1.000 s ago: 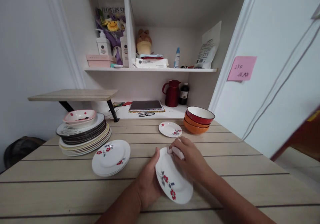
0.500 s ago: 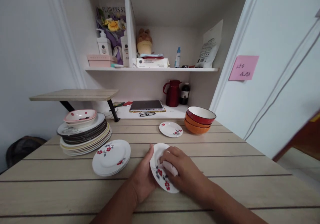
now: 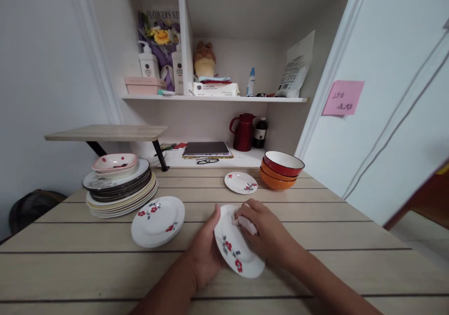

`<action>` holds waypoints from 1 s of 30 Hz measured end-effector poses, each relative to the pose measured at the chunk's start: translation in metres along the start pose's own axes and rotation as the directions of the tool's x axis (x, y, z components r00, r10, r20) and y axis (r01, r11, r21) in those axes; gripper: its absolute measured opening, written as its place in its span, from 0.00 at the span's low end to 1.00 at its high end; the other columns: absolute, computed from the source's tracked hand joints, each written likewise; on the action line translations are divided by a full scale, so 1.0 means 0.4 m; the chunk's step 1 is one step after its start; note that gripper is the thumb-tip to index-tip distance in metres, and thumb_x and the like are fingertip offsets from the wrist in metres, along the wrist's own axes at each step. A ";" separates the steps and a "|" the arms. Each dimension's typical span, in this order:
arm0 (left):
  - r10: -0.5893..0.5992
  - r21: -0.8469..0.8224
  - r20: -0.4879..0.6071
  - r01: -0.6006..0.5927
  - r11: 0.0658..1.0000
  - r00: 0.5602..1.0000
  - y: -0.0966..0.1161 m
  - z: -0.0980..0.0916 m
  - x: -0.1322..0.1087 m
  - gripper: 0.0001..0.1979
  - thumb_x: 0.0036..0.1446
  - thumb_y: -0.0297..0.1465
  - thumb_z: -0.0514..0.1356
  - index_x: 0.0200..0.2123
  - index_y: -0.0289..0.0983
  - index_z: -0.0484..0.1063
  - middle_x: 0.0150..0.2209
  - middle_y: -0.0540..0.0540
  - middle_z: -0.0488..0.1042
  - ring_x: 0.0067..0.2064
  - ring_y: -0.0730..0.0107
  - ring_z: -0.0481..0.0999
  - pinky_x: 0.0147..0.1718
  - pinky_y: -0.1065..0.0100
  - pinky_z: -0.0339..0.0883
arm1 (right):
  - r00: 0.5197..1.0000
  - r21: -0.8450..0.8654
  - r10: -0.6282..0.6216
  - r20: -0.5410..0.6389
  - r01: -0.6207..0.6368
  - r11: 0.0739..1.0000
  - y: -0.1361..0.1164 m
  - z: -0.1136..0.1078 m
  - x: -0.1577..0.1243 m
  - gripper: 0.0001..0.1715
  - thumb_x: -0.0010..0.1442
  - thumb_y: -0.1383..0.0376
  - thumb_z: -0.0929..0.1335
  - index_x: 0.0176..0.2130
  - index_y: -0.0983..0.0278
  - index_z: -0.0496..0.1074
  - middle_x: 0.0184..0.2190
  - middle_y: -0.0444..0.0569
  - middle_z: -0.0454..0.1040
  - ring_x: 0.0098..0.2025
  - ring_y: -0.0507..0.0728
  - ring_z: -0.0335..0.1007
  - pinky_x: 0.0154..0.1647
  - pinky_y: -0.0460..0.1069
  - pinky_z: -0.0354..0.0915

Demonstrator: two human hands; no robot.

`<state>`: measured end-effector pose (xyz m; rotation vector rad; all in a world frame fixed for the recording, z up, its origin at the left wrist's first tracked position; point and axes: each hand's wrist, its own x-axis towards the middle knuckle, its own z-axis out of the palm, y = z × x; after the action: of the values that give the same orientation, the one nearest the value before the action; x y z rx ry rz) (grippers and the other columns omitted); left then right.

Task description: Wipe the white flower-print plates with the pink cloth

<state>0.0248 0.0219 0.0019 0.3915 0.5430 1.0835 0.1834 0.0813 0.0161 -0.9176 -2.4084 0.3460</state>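
Note:
A small white plate (image 3: 233, 240) with red flowers and grey leaves is tilted above the table. My left hand (image 3: 206, 245) grips its left edge, thumb along the rim and the other fingers hidden behind it. Closed around a crumpled white tissue or cloth (image 3: 247, 223), my right hand (image 3: 263, 230) presses it on the plate's upper right part. To the left lies a short stack of matching flowered plates (image 3: 157, 221). Another flowered plate (image 3: 241, 183) rests flat farther back.
At the left stands a tall stack of plates (image 3: 121, 195) topped by pink-rimmed dishes (image 3: 115, 162), near a small raised shelf (image 3: 105, 132). Orange and red bowls (image 3: 280, 170) are stacked at the back right. Behind are a laptop (image 3: 206, 148), glasses (image 3: 207, 161) and a red jug (image 3: 243, 132).
The held plate has moved slightly right and toward me, facing up more. My right hand has shifted right with the wad, uncovering more of the plate's middle.

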 end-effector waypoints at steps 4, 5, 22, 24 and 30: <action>0.071 -0.048 0.010 -0.071 0.996 0.997 0.022 -0.010 0.007 0.30 0.58 0.49 0.53 0.54 0.32 0.68 0.44 0.38 0.78 0.45 0.54 0.77 0.48 0.58 0.62 | 0.993 0.018 -0.098 0.070 0.097 0.995 -0.055 0.002 -0.012 0.12 0.55 0.73 0.64 0.37 0.61 0.71 0.37 0.49 0.71 0.40 0.58 0.64 0.41 0.51 0.61; 0.075 -0.050 0.003 -0.075 0.996 0.997 0.024 -0.010 0.008 0.30 0.59 0.49 0.53 0.54 0.31 0.68 0.44 0.37 0.78 0.44 0.54 0.77 0.48 0.58 0.62 | 0.990 0.030 -0.118 0.078 0.116 0.993 -0.065 0.003 -0.013 0.12 0.55 0.74 0.64 0.37 0.61 0.71 0.37 0.49 0.71 0.41 0.58 0.64 0.42 0.51 0.61; 0.066 -0.053 0.013 -0.065 0.996 0.998 0.023 -0.009 0.009 0.30 0.58 0.49 0.53 0.55 0.32 0.68 0.46 0.37 0.77 0.46 0.53 0.76 0.50 0.57 0.61 | 0.999 0.046 -0.031 0.036 0.030 0.999 -0.029 0.013 -0.001 0.12 0.52 0.74 0.65 0.36 0.61 0.71 0.34 0.48 0.69 0.38 0.56 0.64 0.40 0.50 0.61; 0.056 -0.054 0.006 -0.055 0.997 0.998 0.026 -0.010 0.008 0.29 0.58 0.49 0.53 0.53 0.32 0.69 0.44 0.37 0.78 0.45 0.54 0.76 0.50 0.56 0.61 | 0.994 0.067 -0.097 0.043 0.094 0.993 -0.060 0.019 -0.004 0.13 0.52 0.75 0.65 0.36 0.61 0.70 0.36 0.47 0.70 0.40 0.56 0.64 0.41 0.49 0.61; 0.028 -0.037 0.022 -0.027 0.999 0.999 0.021 -0.010 0.012 0.27 0.58 0.48 0.54 0.51 0.34 0.71 0.43 0.39 0.78 0.47 0.55 0.76 0.52 0.56 0.60 | 0.995 0.099 -0.073 -0.064 0.079 0.992 -0.028 0.026 0.022 0.16 0.52 0.77 0.64 0.38 0.61 0.71 0.39 0.48 0.68 0.41 0.55 0.64 0.43 0.49 0.61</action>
<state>0.0181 0.0298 0.0022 0.3798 0.4981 1.1126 0.1661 0.0785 0.0157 -0.7780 -2.3401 0.4026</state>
